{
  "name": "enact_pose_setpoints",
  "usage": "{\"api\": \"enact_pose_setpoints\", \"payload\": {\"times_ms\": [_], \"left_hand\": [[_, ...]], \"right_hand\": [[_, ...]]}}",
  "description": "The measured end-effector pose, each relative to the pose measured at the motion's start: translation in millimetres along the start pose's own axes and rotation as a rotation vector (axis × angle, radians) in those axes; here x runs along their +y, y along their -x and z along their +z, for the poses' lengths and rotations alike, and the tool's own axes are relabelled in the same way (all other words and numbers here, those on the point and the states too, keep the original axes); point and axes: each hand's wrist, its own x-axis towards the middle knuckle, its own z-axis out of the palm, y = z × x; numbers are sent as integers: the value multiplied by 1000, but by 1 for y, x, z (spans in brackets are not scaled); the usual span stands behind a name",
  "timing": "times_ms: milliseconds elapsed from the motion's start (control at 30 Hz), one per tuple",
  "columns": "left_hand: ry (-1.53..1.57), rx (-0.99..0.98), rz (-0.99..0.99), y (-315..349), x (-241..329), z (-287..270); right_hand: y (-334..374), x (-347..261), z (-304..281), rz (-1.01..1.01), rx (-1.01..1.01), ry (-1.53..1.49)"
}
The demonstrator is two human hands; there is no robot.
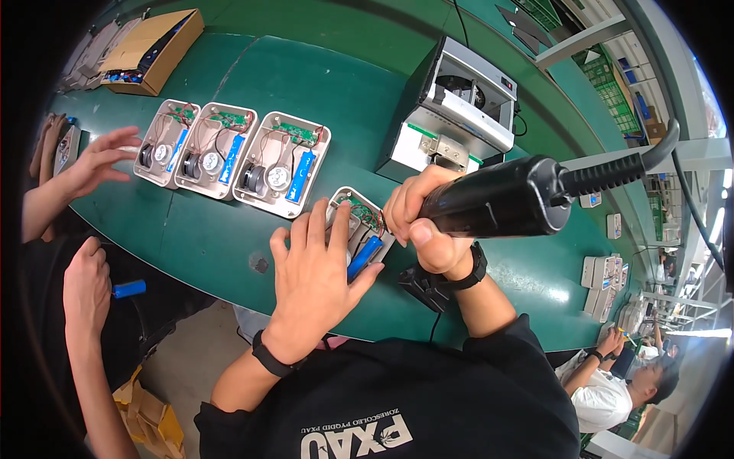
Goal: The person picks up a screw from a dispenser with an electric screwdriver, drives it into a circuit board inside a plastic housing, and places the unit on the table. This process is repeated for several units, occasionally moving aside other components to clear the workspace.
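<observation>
Black tool [497, 199] fills the right hand [436, 245] near four open casings [262, 204].

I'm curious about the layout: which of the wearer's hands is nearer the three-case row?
Left hand: it rests on the fourth case, just right of the row. The right hand, gripping a black tool, is farther right.

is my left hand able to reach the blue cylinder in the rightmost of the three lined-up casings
Probably yes: nothing appears to cover the blue cylinder and your left hand is close, though it would first have to leave the pale casing it touches.
</observation>
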Motion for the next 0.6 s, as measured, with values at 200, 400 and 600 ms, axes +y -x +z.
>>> {"api": "enact_pose_setpoints", "payload": {"times_ms": [200,400,600], "left_hand": [[-13,-51,-103,10,15,-2],[68,-340,-202,10,11,-60],[50,87,-79,-86,-15,-94]], "right_hand": [[4,-3,2,-23,61,-22],[4,-52,-31,-173,119,-276],[16,-17,-39,-116,156,-194]]}}
